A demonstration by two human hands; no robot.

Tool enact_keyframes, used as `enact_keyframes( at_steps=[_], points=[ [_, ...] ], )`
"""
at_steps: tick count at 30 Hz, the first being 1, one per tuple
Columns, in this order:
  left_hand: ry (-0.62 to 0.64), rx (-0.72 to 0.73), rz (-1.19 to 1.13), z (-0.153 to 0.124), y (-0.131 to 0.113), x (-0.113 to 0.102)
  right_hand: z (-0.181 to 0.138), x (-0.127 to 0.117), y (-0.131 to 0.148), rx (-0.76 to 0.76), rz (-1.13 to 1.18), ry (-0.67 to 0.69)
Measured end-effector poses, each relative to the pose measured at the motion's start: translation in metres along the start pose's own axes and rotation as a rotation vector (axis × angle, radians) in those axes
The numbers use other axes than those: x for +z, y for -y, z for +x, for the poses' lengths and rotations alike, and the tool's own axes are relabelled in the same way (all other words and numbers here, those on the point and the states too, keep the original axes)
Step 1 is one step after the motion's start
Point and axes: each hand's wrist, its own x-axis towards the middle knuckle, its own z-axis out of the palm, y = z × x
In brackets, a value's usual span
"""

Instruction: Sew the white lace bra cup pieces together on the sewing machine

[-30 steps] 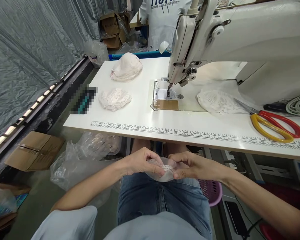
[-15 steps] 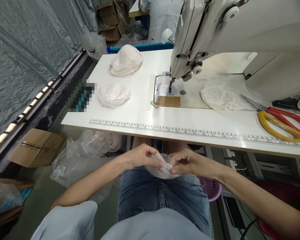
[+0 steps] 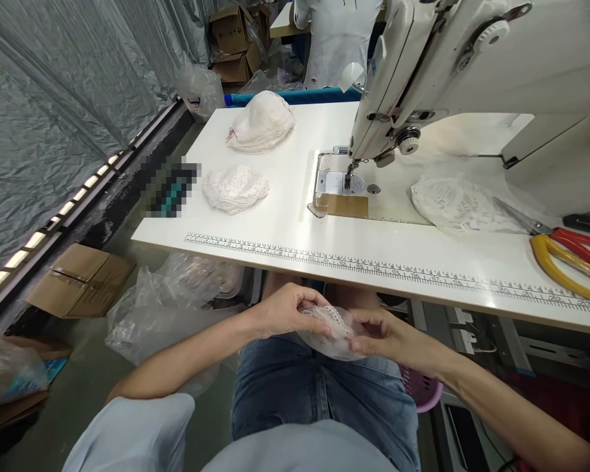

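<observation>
At the lower middle of the frame, just below the table's front edge, the left hand [image 3: 297, 313] is pinching a sheer lacy piece [image 3: 338, 328] between thumb and fingers. From the other side, the right hand [image 3: 386, 335] is gripping the same piece, its thumb pressing at the near edge. The lacy piece is hanging between the two hands, above the jeans [image 3: 285, 387] — its dotted lace band facing up, its thinner part curving below.

Across the centre of the frame, a white table [image 3: 285, 219] is stretching toward the right, a printed ruler strip [image 3: 373, 265] running along its front edge. Toward the upper right, a sewing machine [image 3: 388, 78] is standing over the tabletop. Left of it, a white lace bundle [image 3: 236, 189] is lying nearer the front edge, and a pale cup-shaped stack [image 3: 265, 121] is sitting behind. At the right, scissors [image 3: 570, 255] with red and yellow handles are resting on the table, their blades reaching over another lace panel [image 3: 447, 200].

At the lower right, a purple basket [image 3: 423, 390] is showing beneath the right forearm. On the left, a cardboard box [image 3: 81, 280] is sitting beside a clear plastic bag [image 3: 147, 314]. Near the top centre, a person in white [image 3: 339, 46] is appearing beyond the table.
</observation>
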Motion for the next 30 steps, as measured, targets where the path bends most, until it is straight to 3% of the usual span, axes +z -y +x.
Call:
enact_keyframes(
  at_steps=[9, 17, 21, 30],
  points=[
    [-0.033, 0.153, 0.264, -0.005, -0.007, -0.003, 0.006, 0.002, -0.002, -0.006, 0.007, -0.105],
    [-0.076, -0.030, 0.141, -0.003, 0.009, -0.004, 0.003, -0.002, -0.008, 0.012, -0.028, -0.155],
    [-0.086, -0.007, 0.088, -0.003, 0.008, 0.000, 0.002, -0.001, -0.005, 0.019, -0.048, -0.156],
    [-0.068, 0.106, 0.231, -0.009, 0.000, -0.002, 0.008, 0.004, -0.001, -0.030, -0.044, -0.140]
  ],
)
